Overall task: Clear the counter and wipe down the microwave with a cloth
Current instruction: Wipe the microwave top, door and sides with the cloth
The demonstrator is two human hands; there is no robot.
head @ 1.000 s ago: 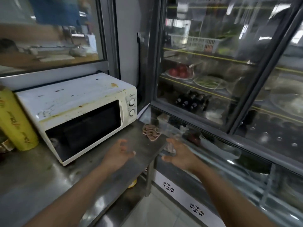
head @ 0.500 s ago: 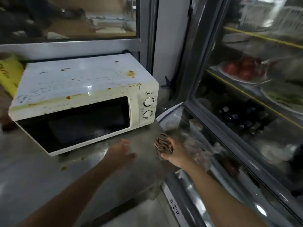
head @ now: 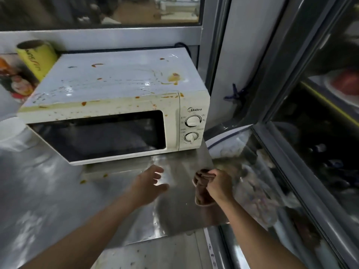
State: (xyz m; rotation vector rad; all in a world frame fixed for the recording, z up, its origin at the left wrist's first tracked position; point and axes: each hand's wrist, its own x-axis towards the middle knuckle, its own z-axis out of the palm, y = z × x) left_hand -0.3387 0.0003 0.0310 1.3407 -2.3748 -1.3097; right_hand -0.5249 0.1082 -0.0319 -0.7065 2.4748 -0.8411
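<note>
1. Since half a second ago the right hand (head: pixel 220 183) has lifted the brown cloth (head: pixel 202 188) off the counter edge; the cloth now hangs bunched from its curled fingers, just above the steel near the counter's right edge.
2. The left hand (head: pixel 149 184) has stayed low over the counter (head: pixel 58 200) in front of the microwave, fingers apart and relaxed, holding nothing.
3. The view has drawn closer to the microwave (head: pixel 116 113), which now fills the middle of the frame.
4. The microwave is white and sits on the steel counter with its door closed. Its top and upper front edge are spattered with orange-brown sauce stains, with one larger yellowish blot near the back right corner.
5. Its dark window shows only reflections; what is inside cannot be told.
6. Two round dials (head: pixel 192 129) sit one above the other on the right panel, under the word "Midea".
7. A few orange drips lie on the counter just below the microwave's front left.
8. A yellow roll (head: pixel 37 59) with partly readable lettering stands behind the microwave's left corner.
9. To the right stands a glass-door fridge (head: pixel 310 133); a plate of something red shows blurred on a shelf.
</note>
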